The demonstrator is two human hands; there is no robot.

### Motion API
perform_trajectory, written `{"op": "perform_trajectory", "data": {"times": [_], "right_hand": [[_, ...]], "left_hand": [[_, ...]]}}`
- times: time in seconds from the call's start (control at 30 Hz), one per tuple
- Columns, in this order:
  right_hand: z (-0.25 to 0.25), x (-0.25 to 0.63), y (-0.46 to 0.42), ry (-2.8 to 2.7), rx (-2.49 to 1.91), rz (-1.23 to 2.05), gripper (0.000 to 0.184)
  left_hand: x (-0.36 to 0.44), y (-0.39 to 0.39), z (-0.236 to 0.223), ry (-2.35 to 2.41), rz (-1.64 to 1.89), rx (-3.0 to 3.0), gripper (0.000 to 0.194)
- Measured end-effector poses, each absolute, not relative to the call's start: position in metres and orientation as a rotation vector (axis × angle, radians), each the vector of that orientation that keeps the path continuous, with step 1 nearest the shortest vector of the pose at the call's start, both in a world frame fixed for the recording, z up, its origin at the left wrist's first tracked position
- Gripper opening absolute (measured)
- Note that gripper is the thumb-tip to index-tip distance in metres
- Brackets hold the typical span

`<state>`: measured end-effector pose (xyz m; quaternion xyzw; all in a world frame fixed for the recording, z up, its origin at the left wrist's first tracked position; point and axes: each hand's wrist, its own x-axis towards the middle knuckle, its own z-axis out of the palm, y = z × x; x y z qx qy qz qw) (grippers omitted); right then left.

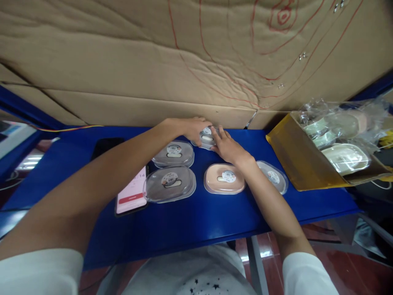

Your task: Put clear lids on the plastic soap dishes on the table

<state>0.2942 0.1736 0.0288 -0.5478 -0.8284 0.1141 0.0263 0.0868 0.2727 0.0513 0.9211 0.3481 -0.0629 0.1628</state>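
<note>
My left hand (196, 127) and my right hand (229, 146) both rest on a small clear plastic case (206, 137) at the far edge of the blue table (184, 221), against the cardboard wall. The left hand's fingers curl over the case's top; the right hand's fingers lie stretched along its right side. Nearer me lie two grey clear-lidded cases (174, 153) (170, 183), a pink case (224, 178) and another clear case (273, 176) partly under my right forearm.
A phone (130, 194) with a lit screen lies left of the cases, and a dark phone (106, 145) lies further back. A yellow cardboard box (302, 162) at the right holds more cases in plastic bags. A cardboard sheet (153, 61) walls the back.
</note>
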Motion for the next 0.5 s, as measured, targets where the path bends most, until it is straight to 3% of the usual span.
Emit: {"op": "perform_trajectory", "data": {"times": [0.13,0.33,0.5], "right_hand": [[0.045,0.294,0.168,-2.609,-1.739,0.268,0.08],[0.076,0.327,0.166,-2.538,-1.929,0.209,0.071],[0.1,0.358,0.159,-2.485,-1.98,0.275,0.06]], "left_hand": [[0.078,0.26,0.058,0.959,-0.125,2.622,0.113],[0.008,0.214,0.082,1.038,-0.038,2.57,0.07],[-0.052,0.183,0.076,1.124,-0.149,2.456,0.067]]}}
